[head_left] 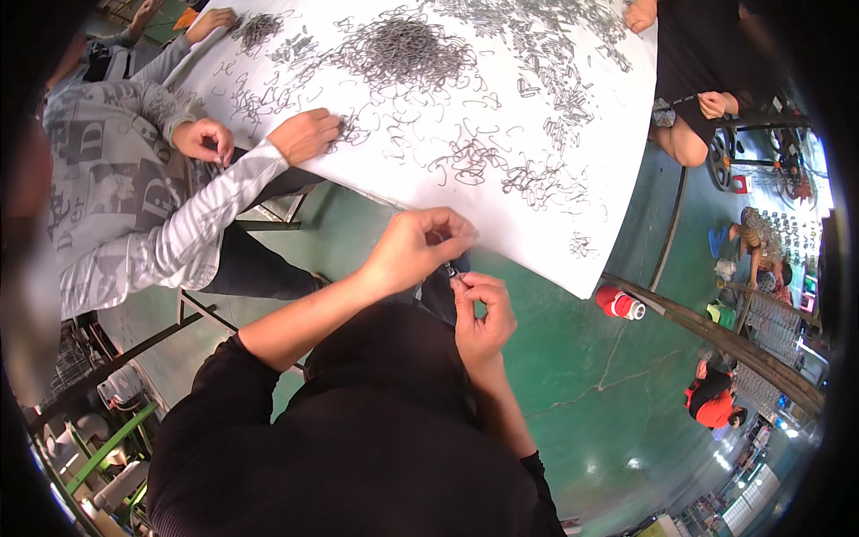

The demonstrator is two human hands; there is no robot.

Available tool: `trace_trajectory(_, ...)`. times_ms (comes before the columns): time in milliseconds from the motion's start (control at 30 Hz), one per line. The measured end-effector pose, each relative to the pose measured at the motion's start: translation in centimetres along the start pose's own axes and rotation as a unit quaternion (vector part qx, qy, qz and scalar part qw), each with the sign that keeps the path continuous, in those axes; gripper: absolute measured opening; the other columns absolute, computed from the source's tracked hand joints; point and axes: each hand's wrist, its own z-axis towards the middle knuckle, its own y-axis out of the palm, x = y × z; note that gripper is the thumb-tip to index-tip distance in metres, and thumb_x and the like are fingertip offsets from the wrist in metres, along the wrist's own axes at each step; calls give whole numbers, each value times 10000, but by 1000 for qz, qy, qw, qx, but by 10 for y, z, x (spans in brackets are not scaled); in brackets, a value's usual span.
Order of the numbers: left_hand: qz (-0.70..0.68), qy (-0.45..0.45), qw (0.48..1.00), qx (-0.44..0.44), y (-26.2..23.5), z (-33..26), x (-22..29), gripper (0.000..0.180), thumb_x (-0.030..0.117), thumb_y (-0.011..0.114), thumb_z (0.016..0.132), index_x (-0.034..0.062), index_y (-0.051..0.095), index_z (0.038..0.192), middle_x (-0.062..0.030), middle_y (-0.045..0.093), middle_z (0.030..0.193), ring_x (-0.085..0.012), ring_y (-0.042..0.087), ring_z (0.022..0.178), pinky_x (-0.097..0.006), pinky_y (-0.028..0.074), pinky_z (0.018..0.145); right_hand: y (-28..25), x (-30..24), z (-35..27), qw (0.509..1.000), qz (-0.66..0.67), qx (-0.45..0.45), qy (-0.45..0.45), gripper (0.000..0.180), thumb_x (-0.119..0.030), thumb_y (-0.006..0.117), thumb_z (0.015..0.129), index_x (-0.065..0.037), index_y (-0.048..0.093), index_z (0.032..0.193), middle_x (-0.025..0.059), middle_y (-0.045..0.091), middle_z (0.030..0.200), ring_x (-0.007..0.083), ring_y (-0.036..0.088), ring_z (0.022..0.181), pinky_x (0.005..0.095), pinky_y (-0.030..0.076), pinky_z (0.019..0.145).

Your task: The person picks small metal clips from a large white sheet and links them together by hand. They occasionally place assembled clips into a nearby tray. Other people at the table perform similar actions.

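My left hand (pixel 419 246) is pinched at the near edge of a white table (pixel 537 242), fingers closed on a small thin metal clip. My right hand (pixel 483 309) sits just below it, off the table edge, its fingers curled on a small metal piece (pixel 453 271) held between both hands. A big heap of thin dark wire clips (pixel 403 54) lies in the middle of the table, and loose clips (pixel 537 183) are scattered all over its top.
A person in a grey patterned top sits at my left, both hands (pixel 304 134) at the table edge. Another person's hands (pixel 640 13) work at the far right. A red and white bottle (pixel 619 302) lies on the green floor. More people sit at the right.
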Motion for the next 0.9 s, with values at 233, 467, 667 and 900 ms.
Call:
trace_trajectory(233,29,18,998,49,-19,-46,7,92,46,690,833,-15,671,899,-18,675,829,-71,569,713,-229,479,685,18,-11,-1,1000,-8,-4,-23,190,79,694,799,-18,532,824,133,651,860,194,638,740,287,531,679)
trace_trajectory(467,125,165,970,128,-31,-58,0,115,4,703,784,15,691,898,-78,677,960,-145,611,796,-272,495,717,40,-11,2,998,-19,-27,-51,203,61,714,766,-28,549,842,120,656,871,231,662,721,300,535,631)
trace_trajectory(667,143,219,946,190,-41,-62,-13,152,-9,731,750,42,696,889,-81,659,935,-198,622,853,-301,498,741,52,25,47,995,-64,-62,-32,163,-10,705,791,-43,577,885,96,619,863,215,619,654,307,486,549)
trace_trajectory(900,159,219,942,196,-47,-65,-21,149,-13,728,750,36,687,885,-79,665,869,-242,621,826,-332,502,728,142,116,164,930,-242,-276,-18,124,-204,655,853,-91,661,906,39,634,897,228,624,778,343,485,707)
